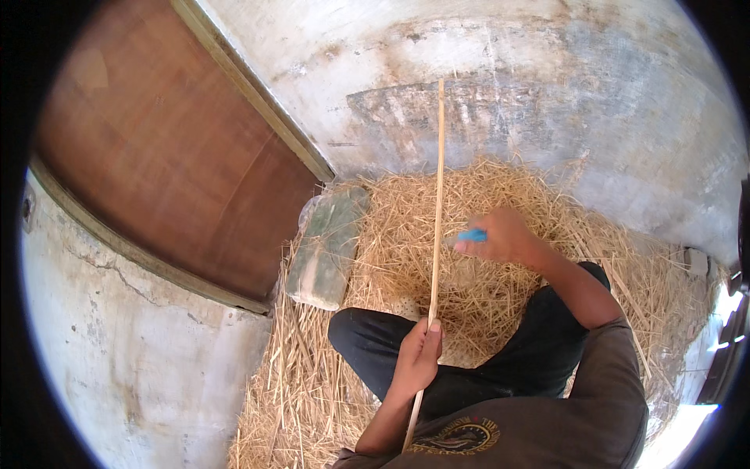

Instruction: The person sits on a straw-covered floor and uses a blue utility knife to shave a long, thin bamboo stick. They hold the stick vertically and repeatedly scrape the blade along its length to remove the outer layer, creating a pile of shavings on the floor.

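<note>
A long, thin, pale strip of wood or bamboo [438, 195] runs upright through the middle of the view, from my lap toward the wall. My left hand [420, 353] is closed round its lower part, thumb along the strip. To the right of the strip, my right hand [504, 234] grips a small tool with a blue handle [472, 234]. The tool's tip points left toward the strip and looks like a short blade, but it is blurred. Whether it touches the strip I cannot tell.
Loose straw [500, 187] covers the floor around my crossed legs. A greenish slab-like block [328, 246] lies by the brown door [180, 148] on the left. The stained plaster wall [539, 94] rises close ahead.
</note>
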The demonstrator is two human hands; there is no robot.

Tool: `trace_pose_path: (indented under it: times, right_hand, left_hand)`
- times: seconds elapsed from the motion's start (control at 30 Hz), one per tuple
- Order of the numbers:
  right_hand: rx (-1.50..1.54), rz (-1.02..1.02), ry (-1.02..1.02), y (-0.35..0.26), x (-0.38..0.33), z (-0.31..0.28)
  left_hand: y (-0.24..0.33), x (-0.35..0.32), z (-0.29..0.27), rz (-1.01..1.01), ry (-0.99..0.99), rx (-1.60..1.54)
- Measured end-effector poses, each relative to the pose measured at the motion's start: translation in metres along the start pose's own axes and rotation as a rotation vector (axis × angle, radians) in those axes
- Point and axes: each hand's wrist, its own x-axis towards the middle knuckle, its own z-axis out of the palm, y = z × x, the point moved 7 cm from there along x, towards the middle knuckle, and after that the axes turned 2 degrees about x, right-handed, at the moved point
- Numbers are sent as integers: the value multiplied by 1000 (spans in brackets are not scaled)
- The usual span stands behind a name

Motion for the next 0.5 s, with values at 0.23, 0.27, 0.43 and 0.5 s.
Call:
trace_pose_path:
  times: [0.23, 0.27, 0.43, 0.5]
  right_hand:
    - [-89, -121, 85, -29, -10, 23]
    - [-95, -72, 132, -20, -6, 20]
    - [-122, -121, 62, -37, -12, 19]
    - [-154, -164, 75, -40, -12, 20]
  left_hand:
    - [6, 11, 9, 28, 20, 69]
    - [3, 11, 10, 32, 16, 69]
    - [1, 14, 8, 29, 23, 96]
    - [1, 12, 8, 34, 53, 92]
